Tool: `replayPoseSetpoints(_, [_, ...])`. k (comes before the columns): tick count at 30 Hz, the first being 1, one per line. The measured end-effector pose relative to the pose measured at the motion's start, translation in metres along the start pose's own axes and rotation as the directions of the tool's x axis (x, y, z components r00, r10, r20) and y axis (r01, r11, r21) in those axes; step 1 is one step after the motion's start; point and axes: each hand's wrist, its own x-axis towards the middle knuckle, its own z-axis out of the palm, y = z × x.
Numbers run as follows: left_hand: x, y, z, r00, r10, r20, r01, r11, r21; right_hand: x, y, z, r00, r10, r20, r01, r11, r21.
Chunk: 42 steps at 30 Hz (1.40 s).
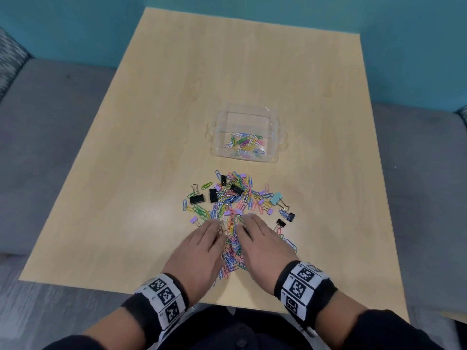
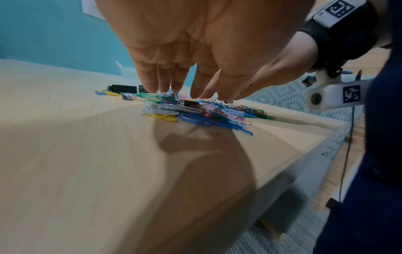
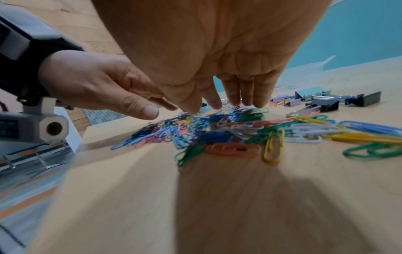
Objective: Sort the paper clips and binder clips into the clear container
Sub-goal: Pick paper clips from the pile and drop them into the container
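A heap of coloured paper clips (image 1: 237, 205) mixed with black, lilac and pale blue binder clips lies on the wooden table (image 1: 151, 147), near its front. The clear container (image 1: 246, 133) stands just beyond the heap and holds several paper clips. My left hand (image 1: 202, 245) and right hand (image 1: 262, 238) lie palm down over the near part of the heap, fingers straight, a strip of clips between them. In the left wrist view the fingertips (image 2: 165, 86) touch the clips (image 2: 195, 111). In the right wrist view the fingers (image 3: 243, 92) reach down onto the pile (image 3: 217, 130). Neither hand holds anything.
A black binder clip (image 1: 197, 198) lies at the heap's left and a pale blue one (image 1: 276, 198) at its right. Two black binder clips (image 1: 285, 219) sit right of my right hand. The table's front edge (image 1: 126, 291) is close behind my wrists. Grey seating surrounds the table.
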Motion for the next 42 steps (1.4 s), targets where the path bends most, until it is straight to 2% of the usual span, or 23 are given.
replayPoseSetpoints(3, [0.009,-0.004,0.003,0.997,-0.067,0.037,0.066,0.998,0.018,0.011,0.006,0.001,0.999,0.037,0.008,-0.037,0.999,-0.018])
replayPoseSetpoints(6, [0.012,-0.005,0.004,0.997,-0.048,0.068,0.046,0.998,0.038,0.008,0.003,0.003,0.997,0.023,0.077,-0.02,0.999,-0.044])
replayPoseSetpoints(11, [-0.001,0.0,0.002,0.997,0.04,0.062,-0.044,0.997,0.06,-0.007,-0.006,-0.004,0.999,-0.015,0.031,0.017,0.999,-0.051])
replayPoseSetpoints(17, [0.006,-0.004,0.002,1.0,-0.004,-0.001,0.004,1.0,0.016,0.009,-0.002,-0.007,1.0,0.016,-0.013,-0.016,1.0,-0.02])
replayPoseSetpoints(20, [0.008,-0.005,0.002,0.999,0.024,0.022,-0.024,1.0,0.005,0.004,-0.005,-0.007,0.999,0.002,0.039,-0.001,0.999,-0.039])
replayPoseSetpoints(24, [0.01,-0.006,0.005,0.995,0.086,0.045,-0.086,0.996,0.02,-0.004,-0.01,-0.008,0.999,-0.039,0.013,0.039,0.999,-0.026])
replayPoseSetpoints(29, [0.02,-0.007,0.012,0.994,0.066,0.09,-0.067,0.998,0.007,0.005,-0.01,-0.006,0.999,-0.047,0.02,0.047,0.999,-0.014])
replayPoseSetpoints(35, [0.006,-0.004,0.002,0.995,0.096,-0.025,-0.097,0.995,-0.031,-0.01,-0.011,-0.012,0.997,-0.046,0.06,0.047,0.999,-0.002])
replayPoseSetpoints(39, [0.0,-0.002,0.0,0.989,0.131,-0.072,-0.136,0.988,-0.071,-0.009,-0.007,-0.017,0.999,-0.016,0.03,0.015,0.999,0.033])
replayPoseSetpoints(42, [0.007,-0.002,-0.005,0.995,0.05,-0.086,-0.057,0.995,-0.078,0.002,0.0,-0.022,0.999,0.043,0.005,-0.043,0.999,0.013])
